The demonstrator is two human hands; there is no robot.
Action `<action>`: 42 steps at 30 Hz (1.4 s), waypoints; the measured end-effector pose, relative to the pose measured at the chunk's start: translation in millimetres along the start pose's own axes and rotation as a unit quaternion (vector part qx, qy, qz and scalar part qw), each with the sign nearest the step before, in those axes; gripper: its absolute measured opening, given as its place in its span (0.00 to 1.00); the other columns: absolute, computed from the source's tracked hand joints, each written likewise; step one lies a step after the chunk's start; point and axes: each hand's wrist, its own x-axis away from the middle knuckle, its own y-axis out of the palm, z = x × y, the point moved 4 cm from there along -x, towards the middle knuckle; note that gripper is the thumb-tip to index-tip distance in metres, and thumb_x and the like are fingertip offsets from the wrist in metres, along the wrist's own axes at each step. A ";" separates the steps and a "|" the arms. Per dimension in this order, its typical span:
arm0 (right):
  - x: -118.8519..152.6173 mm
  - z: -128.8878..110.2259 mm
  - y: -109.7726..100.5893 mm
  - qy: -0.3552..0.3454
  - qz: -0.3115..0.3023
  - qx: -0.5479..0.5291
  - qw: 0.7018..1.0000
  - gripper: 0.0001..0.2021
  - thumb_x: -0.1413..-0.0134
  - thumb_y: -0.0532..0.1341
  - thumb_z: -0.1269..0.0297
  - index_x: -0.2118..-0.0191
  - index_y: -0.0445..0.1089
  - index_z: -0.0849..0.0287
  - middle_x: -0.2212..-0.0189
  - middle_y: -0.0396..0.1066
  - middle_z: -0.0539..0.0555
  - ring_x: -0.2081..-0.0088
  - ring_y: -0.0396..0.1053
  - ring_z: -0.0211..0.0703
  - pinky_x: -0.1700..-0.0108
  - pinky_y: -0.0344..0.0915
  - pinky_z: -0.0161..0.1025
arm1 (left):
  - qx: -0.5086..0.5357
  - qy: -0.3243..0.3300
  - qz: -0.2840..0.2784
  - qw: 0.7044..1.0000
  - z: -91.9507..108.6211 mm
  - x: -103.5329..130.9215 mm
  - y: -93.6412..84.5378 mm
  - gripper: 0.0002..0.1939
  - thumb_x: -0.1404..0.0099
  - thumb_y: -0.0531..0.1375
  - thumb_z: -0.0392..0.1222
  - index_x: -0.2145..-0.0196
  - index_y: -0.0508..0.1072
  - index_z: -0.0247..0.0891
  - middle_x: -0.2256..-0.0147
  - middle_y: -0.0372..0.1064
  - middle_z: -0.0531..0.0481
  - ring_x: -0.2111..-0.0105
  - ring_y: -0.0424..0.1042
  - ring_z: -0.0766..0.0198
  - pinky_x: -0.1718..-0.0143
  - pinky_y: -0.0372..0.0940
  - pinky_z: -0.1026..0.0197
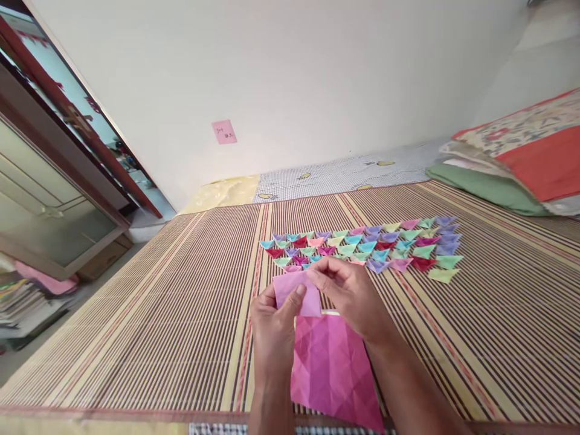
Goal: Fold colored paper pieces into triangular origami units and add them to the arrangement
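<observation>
Fingers [296, 295] pinch pink paper [311, 306]: left hand [274, 323] at left edge, right hand [351, 296] at upper right corner.

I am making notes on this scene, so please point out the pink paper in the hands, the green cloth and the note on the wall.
pink paper [284, 286]: head view, its upper left part
green cloth [487, 188]: head view, its middle
note [224, 132]: head view, its centre

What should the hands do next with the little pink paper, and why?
Maybe the right hand should gently bend the corner of the pink paper inward. Its fingers already pinch that corner, and the left hand's thumb presses on the paper to steady it. The paper still looks flat, while the small colourful shapes nearby look folded and pointy.
</observation>
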 end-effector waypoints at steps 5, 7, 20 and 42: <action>1.7 -9.0 -0.1 -0.053 -0.004 0.054 0.997 0.08 0.37 0.64 0.64 0.69 0.74 0.58 0.74 0.69 0.48 0.71 0.64 0.38 0.68 0.61 0.36 | -0.003 -0.019 -0.010 1.000 -1.4 1.1 -0.2 0.12 0.44 0.74 0.47 0.67 0.83 0.36 0.74 0.76 0.51 0.75 0.73 0.65 0.73 0.69 0.64; 2.2 -7.9 0.1 -0.046 -0.008 0.050 0.998 0.10 0.35 0.62 0.64 0.70 0.73 0.58 0.75 0.66 0.47 0.72 0.62 0.37 0.69 0.59 0.36 | 0.003 -0.001 -0.007 1.000 1.1 1.2 -2.3 0.11 0.42 0.73 0.47 0.67 0.82 0.37 0.74 0.75 0.52 0.77 0.71 0.68 0.74 0.68 0.66; 5.0 -10.1 8.3 -0.064 -0.034 0.085 0.994 0.10 0.33 0.61 0.64 0.68 0.72 0.58 0.73 0.68 0.48 0.71 0.64 0.38 0.68 0.59 0.36 | -0.034 0.064 0.060 0.996 9.4 4.5 -12.2 0.11 0.40 0.72 0.48 0.69 0.81 0.38 0.74 0.72 0.54 0.76 0.70 0.68 0.77 0.66 0.68; 5.4 -3.7 13.9 -0.003 -0.072 0.045 0.996 0.09 0.35 0.62 0.60 0.67 0.69 0.57 0.75 0.63 0.47 0.73 0.60 0.38 0.72 0.56 0.36 | -0.091 0.079 0.039 0.992 15.4 3.4 -16.8 0.12 0.39 0.71 0.48 0.70 0.79 0.37 0.77 0.70 0.54 0.78 0.67 0.68 0.78 0.63 0.68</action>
